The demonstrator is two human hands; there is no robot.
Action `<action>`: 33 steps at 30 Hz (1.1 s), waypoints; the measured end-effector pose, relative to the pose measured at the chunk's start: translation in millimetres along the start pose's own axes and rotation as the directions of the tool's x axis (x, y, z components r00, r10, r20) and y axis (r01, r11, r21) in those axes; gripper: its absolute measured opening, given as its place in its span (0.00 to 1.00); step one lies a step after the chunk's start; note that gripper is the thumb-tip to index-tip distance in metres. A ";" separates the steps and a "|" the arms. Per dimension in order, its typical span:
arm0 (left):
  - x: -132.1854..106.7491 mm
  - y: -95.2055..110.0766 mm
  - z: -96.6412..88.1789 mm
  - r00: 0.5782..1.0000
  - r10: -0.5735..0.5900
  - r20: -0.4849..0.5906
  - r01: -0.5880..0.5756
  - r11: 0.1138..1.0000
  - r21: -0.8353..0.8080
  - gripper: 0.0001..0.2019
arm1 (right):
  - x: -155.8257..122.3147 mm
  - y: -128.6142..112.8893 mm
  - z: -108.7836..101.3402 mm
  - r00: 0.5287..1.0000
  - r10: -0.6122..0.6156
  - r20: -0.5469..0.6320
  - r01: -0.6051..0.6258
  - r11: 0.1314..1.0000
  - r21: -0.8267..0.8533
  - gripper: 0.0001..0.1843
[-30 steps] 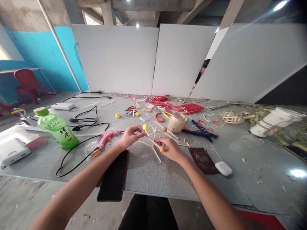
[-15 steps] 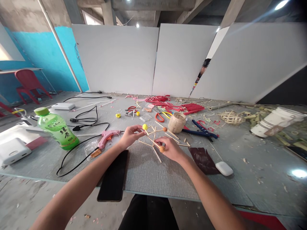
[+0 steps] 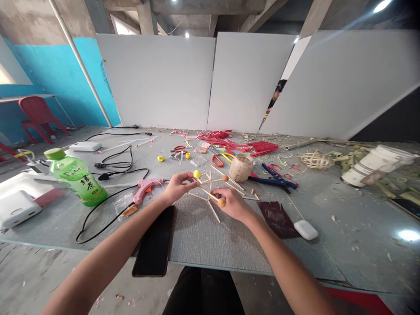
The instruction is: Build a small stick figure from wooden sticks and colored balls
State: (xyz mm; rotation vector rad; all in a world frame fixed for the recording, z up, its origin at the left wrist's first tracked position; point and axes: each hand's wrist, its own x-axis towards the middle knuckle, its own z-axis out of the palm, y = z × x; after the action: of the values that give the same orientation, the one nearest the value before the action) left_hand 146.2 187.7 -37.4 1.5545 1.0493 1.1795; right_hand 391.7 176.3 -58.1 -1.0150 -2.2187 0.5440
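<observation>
A small frame of thin wooden sticks (image 3: 215,213) joined with balls is held between both hands just above the table. My left hand (image 3: 179,187) pinches it beside a yellow ball (image 3: 197,174). My right hand (image 3: 231,202) has its fingers closed around the near stick, close to an orange-brown ball (image 3: 222,202). Another brown ball (image 3: 225,178) sits at the frame's far corner. Some fingertips of the right hand are hidden behind the stick. Beyond the frame stands a round wooden jar (image 3: 241,167), with loose sticks near it.
To the left lie a pink glue gun (image 3: 147,189) with its black cable, a green tea bottle (image 3: 77,177) and a phone (image 3: 154,243). Blue-handled pliers (image 3: 275,178), a brown sheet (image 3: 277,218) and a white case (image 3: 306,229) are at right. Red strips (image 3: 264,148) lie farther back.
Both hands keep their hold on the stick frame and hardly move. The whole view has shifted very slightly.
</observation>
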 end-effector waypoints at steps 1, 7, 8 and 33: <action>-0.1 0.3 -0.1 1.000 -0.003 0.007 0.003 1.000 -0.002 0.18 | 0.1 -1.0 -0.6 1.000 0.003 0.002 -0.003 1.000 -0.001 0.08; -0.9 1.8 -0.5 1.000 0.007 0.006 -0.008 1.000 0.003 0.17 | 0.3 -7.1 -3.6 1.000 0.009 0.025 -0.008 1.000 -0.001 0.09; -1.0 2.0 -0.6 1.000 0.009 0.005 -0.009 1.000 0.004 0.17 | 0.3 -7.4 -3.5 1.000 0.011 0.027 -0.011 1.000 -0.001 0.10; 2.6 2.1 1.4 0.994 0.069 -0.086 -0.072 0.997 -0.030 0.18 | -0.3 -2.8 0.9 0.998 0.038 0.058 -0.038 0.999 -0.011 0.07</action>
State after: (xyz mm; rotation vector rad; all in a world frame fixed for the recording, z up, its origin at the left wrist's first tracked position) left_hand 148.3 189.5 -34.9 1.5378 1.0327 1.3151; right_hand 389.9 174.2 -57.2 -1.0607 -2.2593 0.5871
